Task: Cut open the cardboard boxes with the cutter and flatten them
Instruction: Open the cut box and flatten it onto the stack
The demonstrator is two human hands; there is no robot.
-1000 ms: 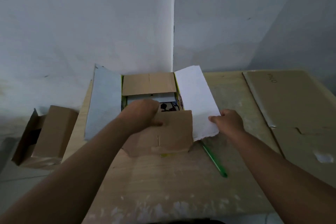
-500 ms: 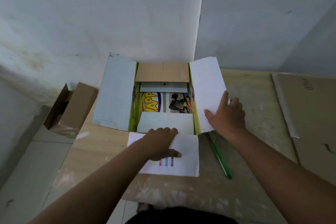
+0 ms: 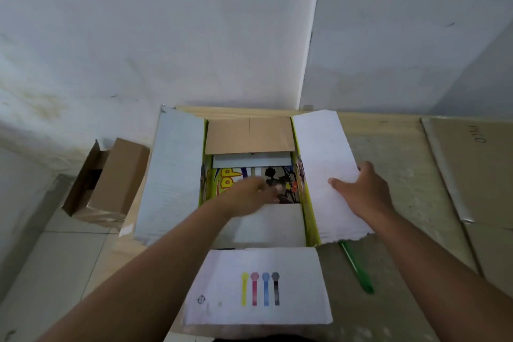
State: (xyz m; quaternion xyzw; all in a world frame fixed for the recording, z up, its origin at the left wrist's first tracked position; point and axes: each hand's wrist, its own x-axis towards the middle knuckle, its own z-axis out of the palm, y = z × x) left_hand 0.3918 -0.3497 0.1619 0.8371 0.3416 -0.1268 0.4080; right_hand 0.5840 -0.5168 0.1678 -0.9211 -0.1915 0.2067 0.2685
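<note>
Box (image 3: pixel 172 175) sat opened on the table (image 3: pixel 394 153), flaps splayed! Right hand (image 3: pixel 363 191) pressed flat, fingers spread, on its right flap. Left hand (image 3: pixel 249 193) reached inside the box, too blurred to judge its grip. Green cutter (image 3: pixel 356 268) lay untouched beside the box's near-right corner.

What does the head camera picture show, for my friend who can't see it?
A person's left-hand grip reaches into an opened cardboard box, while the right-hand grip presses on its right flap. A green cutter lies on the table beside it.
</note>
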